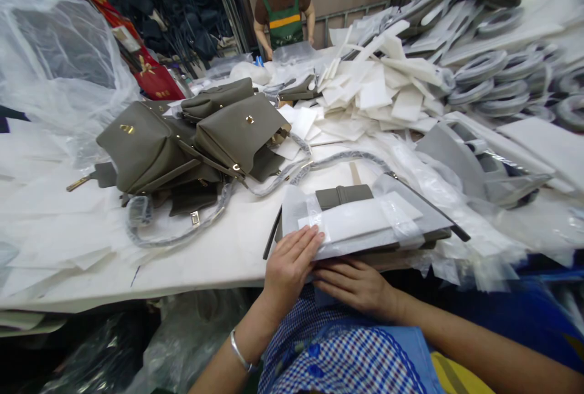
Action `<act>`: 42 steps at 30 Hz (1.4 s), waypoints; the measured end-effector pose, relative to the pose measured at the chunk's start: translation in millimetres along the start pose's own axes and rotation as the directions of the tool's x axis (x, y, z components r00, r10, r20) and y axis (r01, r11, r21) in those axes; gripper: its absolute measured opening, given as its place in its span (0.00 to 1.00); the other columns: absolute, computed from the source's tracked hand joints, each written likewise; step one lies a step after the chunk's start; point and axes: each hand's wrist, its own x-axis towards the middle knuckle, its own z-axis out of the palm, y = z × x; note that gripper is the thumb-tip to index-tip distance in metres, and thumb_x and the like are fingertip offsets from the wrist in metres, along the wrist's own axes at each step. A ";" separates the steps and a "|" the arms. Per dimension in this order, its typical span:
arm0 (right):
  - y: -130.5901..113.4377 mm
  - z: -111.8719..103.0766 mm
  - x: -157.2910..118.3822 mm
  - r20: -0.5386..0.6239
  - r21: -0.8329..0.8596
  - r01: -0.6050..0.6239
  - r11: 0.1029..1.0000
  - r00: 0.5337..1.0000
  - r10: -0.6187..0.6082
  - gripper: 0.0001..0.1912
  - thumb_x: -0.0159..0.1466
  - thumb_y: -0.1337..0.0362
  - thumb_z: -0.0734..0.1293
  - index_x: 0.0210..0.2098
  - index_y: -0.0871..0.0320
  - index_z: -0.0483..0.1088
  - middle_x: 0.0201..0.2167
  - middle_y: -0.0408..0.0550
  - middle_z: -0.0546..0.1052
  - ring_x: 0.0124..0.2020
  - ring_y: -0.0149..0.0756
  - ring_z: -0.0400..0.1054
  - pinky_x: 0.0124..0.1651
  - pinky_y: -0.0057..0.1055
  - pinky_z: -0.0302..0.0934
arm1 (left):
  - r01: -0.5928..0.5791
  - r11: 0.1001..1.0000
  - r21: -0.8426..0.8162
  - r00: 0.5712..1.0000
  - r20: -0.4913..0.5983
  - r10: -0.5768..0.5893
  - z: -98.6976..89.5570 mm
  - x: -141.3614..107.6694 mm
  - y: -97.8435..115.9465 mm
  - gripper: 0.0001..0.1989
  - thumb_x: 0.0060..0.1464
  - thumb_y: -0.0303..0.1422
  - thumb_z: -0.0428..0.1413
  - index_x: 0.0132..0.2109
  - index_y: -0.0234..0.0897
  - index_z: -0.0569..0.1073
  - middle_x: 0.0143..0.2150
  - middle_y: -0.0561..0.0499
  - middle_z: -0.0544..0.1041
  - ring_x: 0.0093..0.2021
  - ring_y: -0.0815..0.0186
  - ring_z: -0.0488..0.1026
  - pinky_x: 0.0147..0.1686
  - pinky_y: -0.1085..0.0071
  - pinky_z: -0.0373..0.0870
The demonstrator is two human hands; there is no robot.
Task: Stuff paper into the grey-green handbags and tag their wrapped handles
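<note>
Directly before me on the table edge lies an olive handbag [337,196], mostly covered by translucent wrapping paper [422,224] and a white foam strip [360,219]. Its plastic-wrapped handle [353,155] stretches away behind it. My left hand [292,260] rests on the paper's near left corner, fingers extended and flat; its thumb is hidden. Just below the bag's near edge is my right hand [358,284], with fingers straight and palm down; whether it presses on the bag's underside cannot be seen.
More olive handbags [241,129] are piled to the left on the white table [182,269]. White foam pieces [383,93] are heaped behind, with wrapped handles [493,84] at the right. Clear plastic bags [438,193] lie alongside. Across the table stands a person [285,17] in a green apron.
</note>
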 end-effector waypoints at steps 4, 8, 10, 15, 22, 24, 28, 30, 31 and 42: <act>-1.0 0.8 15.1 -0.092 0.102 -0.022 0.995 0.995 0.031 0.09 0.68 0.71 0.64 0.44 0.62 0.77 0.42 0.50 0.83 0.48 0.36 0.77 0.55 0.37 0.70 | 0.002 1.000 0.024 0.999 -0.040 -0.001 2.3 0.1 1.9 0.23 0.66 0.26 0.51 0.66 0.37 0.65 0.61 0.43 0.74 0.63 0.59 0.68 0.60 0.58 0.69; -7.0 -7.0 20.6 -0.123 0.157 -0.066 0.985 0.989 0.086 0.10 0.69 0.71 0.62 0.42 0.61 0.76 0.39 0.49 0.84 0.42 0.35 0.79 0.52 0.34 0.73 | 0.008 0.999 0.041 0.998 -0.061 -0.006 5.0 -0.9 3.9 0.24 0.64 0.22 0.50 0.65 0.36 0.65 0.60 0.43 0.74 0.63 0.59 0.69 0.60 0.58 0.69; -12.1 -9.0 17.8 -0.142 0.187 -0.085 0.979 0.983 0.112 0.11 0.70 0.70 0.61 0.41 0.61 0.76 0.38 0.48 0.84 0.41 0.34 0.79 0.51 0.32 0.73 | 0.008 0.999 0.046 0.996 -0.088 -0.004 7.3 -1.1 4.8 0.23 0.64 0.21 0.50 0.64 0.35 0.67 0.60 0.43 0.75 0.63 0.60 0.69 0.60 0.59 0.69; -26.2 -11.9 9.1 -0.126 0.248 -0.131 0.960 0.978 0.166 0.12 0.71 0.70 0.60 0.42 0.60 0.76 0.37 0.46 0.84 0.43 0.31 0.79 0.54 0.27 0.70 | 0.018 0.999 0.050 0.988 -0.155 -0.010 13.8 0.3 6.1 0.20 0.65 0.22 0.50 0.62 0.35 0.69 0.58 0.44 0.77 0.61 0.59 0.71 0.56 0.60 0.72; -12.9 -44.1 32.5 -0.116 0.250 -0.150 0.957 0.976 0.183 0.13 0.69 0.71 0.59 0.45 0.59 0.75 0.40 0.48 0.84 0.44 0.31 0.78 0.56 0.30 0.70 | 0.010 0.998 0.062 0.993 -0.122 -0.002 13.5 0.7 5.1 0.19 0.66 0.24 0.49 0.61 0.35 0.70 0.58 0.44 0.76 0.61 0.59 0.71 0.56 0.60 0.71; 0.8 -55.1 46.5 -0.129 0.219 -0.184 0.958 0.968 0.216 0.14 0.68 0.73 0.60 0.45 0.58 0.75 0.41 0.48 0.83 0.43 0.31 0.78 0.56 0.32 0.69 | 0.009 0.998 0.065 0.992 -0.128 0.000 13.8 -0.1 5.3 0.18 0.67 0.25 0.50 0.61 0.36 0.70 0.57 0.43 0.77 0.60 0.59 0.72 0.56 0.60 0.71; 31.7 -61.6 73.4 -0.062 0.193 -0.287 0.938 0.951 0.304 0.12 0.67 0.74 0.62 0.41 0.54 0.76 0.38 0.41 0.83 0.37 0.30 0.78 0.55 0.35 0.67 | 0.071 0.995 0.076 0.978 -0.202 -0.055 15.3 -0.2 7.9 0.14 0.65 0.26 0.53 0.56 0.38 0.74 0.50 0.44 0.79 0.52 0.60 0.75 0.52 0.62 0.74; 44.9 -57.2 82.4 0.013 0.167 -0.375 0.912 0.926 0.378 0.09 0.66 0.71 0.66 0.36 0.53 0.77 0.33 0.39 0.83 0.33 0.31 0.77 0.52 0.36 0.67 | 0.106 0.992 0.065 0.972 -0.218 -0.090 15.0 0.7 9.4 0.12 0.65 0.26 0.52 0.53 0.37 0.75 0.46 0.44 0.79 0.48 0.61 0.75 0.49 0.63 0.75; 50.4 -54.0 85.5 0.056 0.140 -0.433 0.891 0.902 0.429 0.06 0.65 0.69 0.68 0.34 0.53 0.77 0.31 0.39 0.83 0.33 0.33 0.77 0.49 0.36 0.68 | 0.116 0.992 0.054 0.970 -0.219 -0.102 14.4 1.1 9.9 0.12 0.65 0.26 0.52 0.52 0.36 0.76 0.45 0.44 0.79 0.46 0.61 0.75 0.49 0.63 0.75; 82.8 -39.0 102.7 0.435 0.058 -0.657 0.752 0.695 0.573 0.05 0.62 0.61 0.72 0.32 0.55 0.76 0.37 0.46 0.79 0.41 0.39 0.71 0.45 0.34 0.64 | 0.098 0.995 0.000 0.973 -0.209 -0.096 12.1 -1.6 7.2 0.15 0.64 0.24 0.52 0.56 0.35 0.72 0.51 0.43 0.79 0.49 0.60 0.75 0.50 0.63 0.74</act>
